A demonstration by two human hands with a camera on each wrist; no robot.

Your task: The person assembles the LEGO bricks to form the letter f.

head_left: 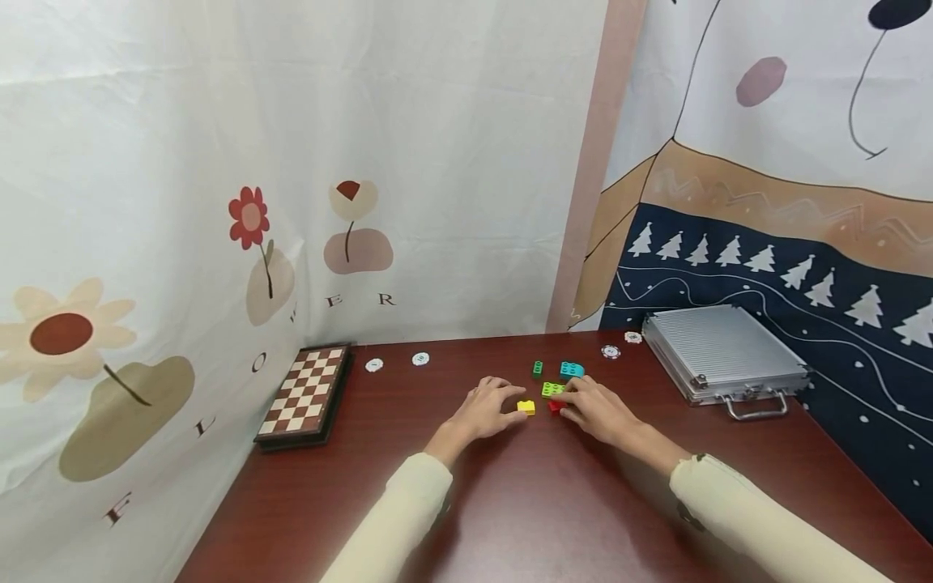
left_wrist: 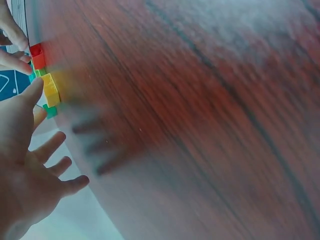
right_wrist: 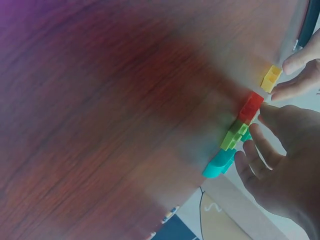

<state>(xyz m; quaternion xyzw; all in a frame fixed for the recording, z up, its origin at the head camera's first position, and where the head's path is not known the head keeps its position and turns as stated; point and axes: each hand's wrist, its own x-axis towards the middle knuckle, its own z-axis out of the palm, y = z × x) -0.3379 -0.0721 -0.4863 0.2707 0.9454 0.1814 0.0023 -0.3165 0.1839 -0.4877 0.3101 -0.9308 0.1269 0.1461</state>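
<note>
Cream sleeves reach forward from the bottom edge across a red-brown wooden counter, the two hands facing each other over small toy bricks. Left hand: fingers spread and released, thumb and forefinger just beside a yellow brick, which lies between the hands. Right hand: thumb and forefinger at a red brick, partly covering it; whether they grasp it, I cannot tell. Just beyond the red brick sits a lime-green brick; farther back are a small dark-green brick and, to its right, a teal one with a rounded end. At the far left of the counter lies a brown-and-white chessboard; at the far right, a ridged silver case with its handle toward the viewer. Printed fabric with flowers and trees hangs behind.
</note>
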